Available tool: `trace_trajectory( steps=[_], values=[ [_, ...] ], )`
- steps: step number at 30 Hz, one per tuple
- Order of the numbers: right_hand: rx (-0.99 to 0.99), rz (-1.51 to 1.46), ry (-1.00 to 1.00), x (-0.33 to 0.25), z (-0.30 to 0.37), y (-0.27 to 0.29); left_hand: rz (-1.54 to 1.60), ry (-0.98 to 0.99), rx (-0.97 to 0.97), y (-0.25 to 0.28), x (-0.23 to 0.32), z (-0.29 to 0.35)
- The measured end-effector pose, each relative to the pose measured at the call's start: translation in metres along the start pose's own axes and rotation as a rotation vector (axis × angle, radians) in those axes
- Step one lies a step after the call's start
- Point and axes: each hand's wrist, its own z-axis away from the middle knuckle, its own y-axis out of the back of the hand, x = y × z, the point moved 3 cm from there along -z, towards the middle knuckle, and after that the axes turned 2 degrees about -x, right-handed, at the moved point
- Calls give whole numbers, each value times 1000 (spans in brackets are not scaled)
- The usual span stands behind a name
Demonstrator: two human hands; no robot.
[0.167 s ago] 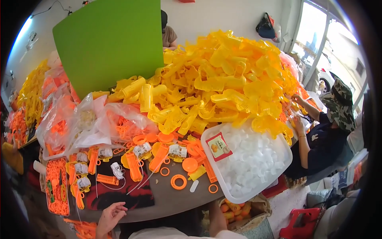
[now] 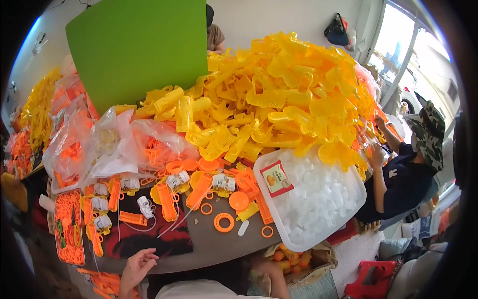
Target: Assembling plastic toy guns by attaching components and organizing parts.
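Note:
My left hand [image 2: 138,265] hovers at the table's near edge, its fingers loosely apart and nothing in them. Beside it lies a dark mat with red patches [image 2: 164,241]. On the mat rest an orange plastic housing [image 2: 133,218] and a small white mechanism [image 2: 145,207] trailing a thin cord. Below the table edge my right hand [image 2: 263,269] is over my lap, close to a paper sack [image 2: 321,259] of orange fruit [image 2: 295,260]. Blur smears its fingers, so any small thing in them cannot be made out.
A huge heap of yellow plastic shells [image 2: 279,94] covers the table's back. A white tub [image 2: 279,219] of translucent white pieces stands at right. Orange rings [image 2: 223,223] and partial assemblies [image 2: 199,192] lie between. A tray of orange parts [image 2: 69,249] sits left; another person [image 2: 398,184] works at right.
My right hand has come back and left from beside the fruit sack, out over my lap. The left hand has barely moved. The view has shifted slightly.

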Motion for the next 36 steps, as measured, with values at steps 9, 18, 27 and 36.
trace_trajectory(
  steps=[9,18,27,36],
  values=[
    [871,221,331,-201,122,268,-158,-222,-122,-28,33,-29],
    [1045,1095,-189,-114,-20,411,-131,-299,12,-4,11,10],
    [1215,1085,-337,-113,-18,427,-254,-434,392,50,8,-5],
    [1217,890,-353,-117,-19,443,-1194,-849,458,24,18,-103]
  ],
)
